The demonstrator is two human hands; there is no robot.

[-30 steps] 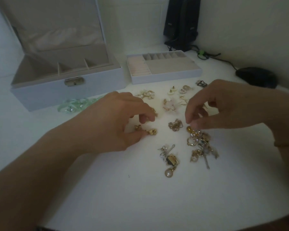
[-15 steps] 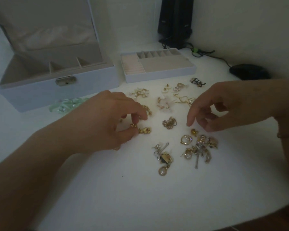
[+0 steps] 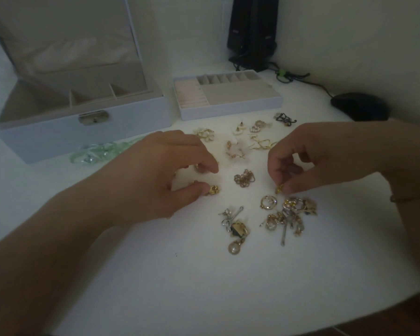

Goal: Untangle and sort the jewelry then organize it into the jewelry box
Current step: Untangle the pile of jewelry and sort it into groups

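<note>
1. Head view shows my right hand (image 3: pixel 308 163) pinching a small gold metal earring (image 3: pixel 279 189) between thumb and fingertip, just above the tangled heap of gold and silver jewelry (image 3: pixel 290 215) on the white table (image 3: pixel 204 275).
2. My left hand (image 3: pixel 155 175) curls over the table, thumb touching a chunky gold nugget-like piece (image 3: pixel 214 190).
3. I judge these pieces light, stiff and slippery; thin hooks could bend, so I should grip the solid bodies.
4. My open pale-blue jewelry box (image 3: pixel 83 132) and its removable tray (image 3: pixel 228 103) sit behind, holding nothing I can see.
5. I can read no writing anywhere.
</note>
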